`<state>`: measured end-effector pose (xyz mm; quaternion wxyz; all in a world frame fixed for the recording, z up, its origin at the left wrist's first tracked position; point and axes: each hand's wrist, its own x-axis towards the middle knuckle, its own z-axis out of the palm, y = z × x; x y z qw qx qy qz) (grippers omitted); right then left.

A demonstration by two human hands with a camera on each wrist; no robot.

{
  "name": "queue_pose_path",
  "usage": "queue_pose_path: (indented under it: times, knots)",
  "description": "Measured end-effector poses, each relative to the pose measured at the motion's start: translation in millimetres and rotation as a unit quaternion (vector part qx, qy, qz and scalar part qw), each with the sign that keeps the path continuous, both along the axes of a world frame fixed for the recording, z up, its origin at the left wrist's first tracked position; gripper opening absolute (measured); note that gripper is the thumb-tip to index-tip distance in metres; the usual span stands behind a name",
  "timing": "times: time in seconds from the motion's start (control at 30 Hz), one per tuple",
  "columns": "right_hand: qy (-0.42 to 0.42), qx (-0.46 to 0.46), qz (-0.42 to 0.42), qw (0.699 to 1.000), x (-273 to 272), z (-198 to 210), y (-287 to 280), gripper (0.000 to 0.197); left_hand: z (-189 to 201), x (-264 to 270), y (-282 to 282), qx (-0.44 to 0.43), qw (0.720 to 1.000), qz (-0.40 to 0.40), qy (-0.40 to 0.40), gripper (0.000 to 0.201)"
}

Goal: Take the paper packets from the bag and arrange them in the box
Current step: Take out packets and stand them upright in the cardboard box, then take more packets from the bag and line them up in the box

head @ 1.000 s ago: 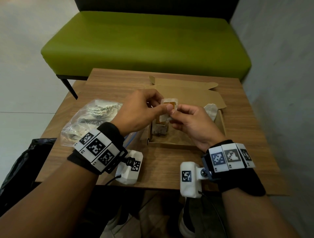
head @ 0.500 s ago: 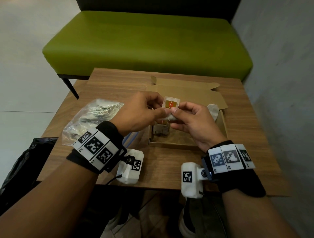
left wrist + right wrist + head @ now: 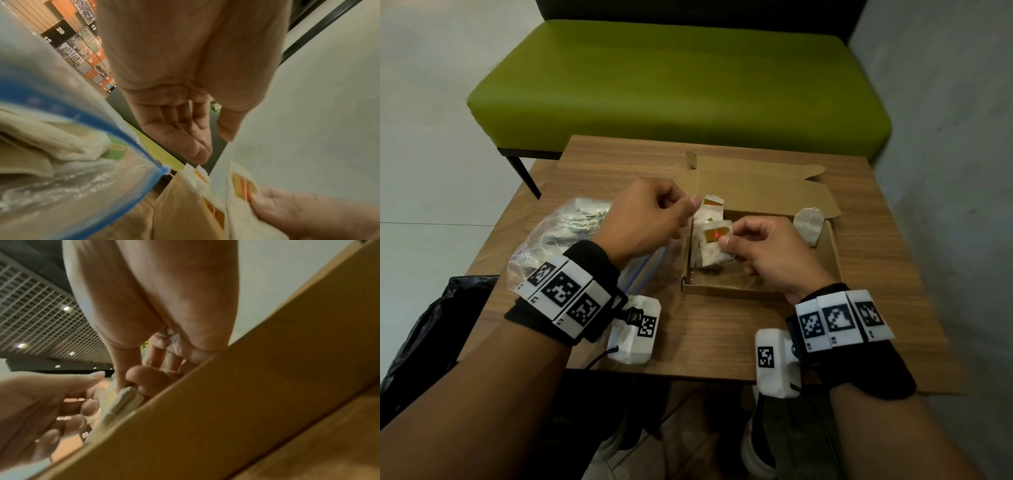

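Over the box [image 3: 828, 253], right hand [image 3: 763, 253] is pinching a paper packet [image 3: 714, 241] | left hand [image 3: 650, 219] is hovering beside, fingers loosely curled, holding nothing | several packets are standing inside, another [image 3: 808, 226] leaning at the far corner | bag [image 3: 558, 240] on tabletop [image 3: 709, 329] is holding more, so work looks partway done.

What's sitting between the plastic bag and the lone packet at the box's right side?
In the head view: the left hand, the packets standing in the box, and the right hand pinching one.

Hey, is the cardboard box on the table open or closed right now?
Open. The cardboard box has its lid flap folded back flat on the table, and paper packets stand inside it.
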<state>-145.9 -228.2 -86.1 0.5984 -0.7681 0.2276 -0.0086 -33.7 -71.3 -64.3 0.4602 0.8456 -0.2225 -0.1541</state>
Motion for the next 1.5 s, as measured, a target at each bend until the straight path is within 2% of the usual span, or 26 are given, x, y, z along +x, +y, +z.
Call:
queue_pose_path:
  times: [0.1, 0.23, 0.37, 0.67, 0.77, 1.0, 1.23, 1.33, 1.5]
  knots:
    - [0.03, -0.049, 0.027, 0.998, 1.8, -1.8, 5.9, 0.002, -8.9, 2.3, 3.2, 0.057, 0.998, -0.003, -0.015, 0.022]
    - [0.057, -0.061, 0.035, 0.996, 4.3, -2.3, 10.9, 0.009, -11.8, -1.3, 2.0, 0.094, 0.995, -0.025, 0.002, 0.021]
    - [0.075, -0.056, 0.021, 0.995, 5.2, -2.7, 10.5, 0.025, -8.8, -2.9, 1.3, 0.093, 0.995, -0.017, 0.022, 0.021]
    - [0.112, -0.062, 0.018, 0.992, 6.5, -2.1, 10.1, 0.032, -6.6, -7.8, -1.8, 0.098, 0.992, -0.026, 0.08, 0.012]
    - [0.103, -0.034, 0.002, 0.994, 8.9, -2.3, 11.6, 0.029, -6.5, -8.4, -3.2, 0.088, 0.991, -0.019, 0.095, 0.013]
    - [0.1, -0.071, -0.006, 0.992, 8.8, 0.5, 9.8, 0.026, -5.3, -10.7, -3.7, 0.087, 0.992, -0.021, 0.086, 0.013]
    - [-0.018, -0.171, -0.067, 0.983, 7.5, 9.7, 9.4, 0.012, 11.7, -7.9, 7.6, 0.045, 0.998, 0.038, -0.019, 0.02]
    - [-0.039, -0.203, -0.014, 0.978, 8.9, 16.1, 23.8, 0.009, 22.1, -4.5, 23.8, 0.042, 0.995, 0.067, -0.061, 0.022]
    - [0.008, -0.282, 0.109, 0.953, 14.3, 17.4, 59.2, 0.01, 35.1, 6.2, 63.0, 0.014, 0.987, 0.14, -0.076, 0.023]
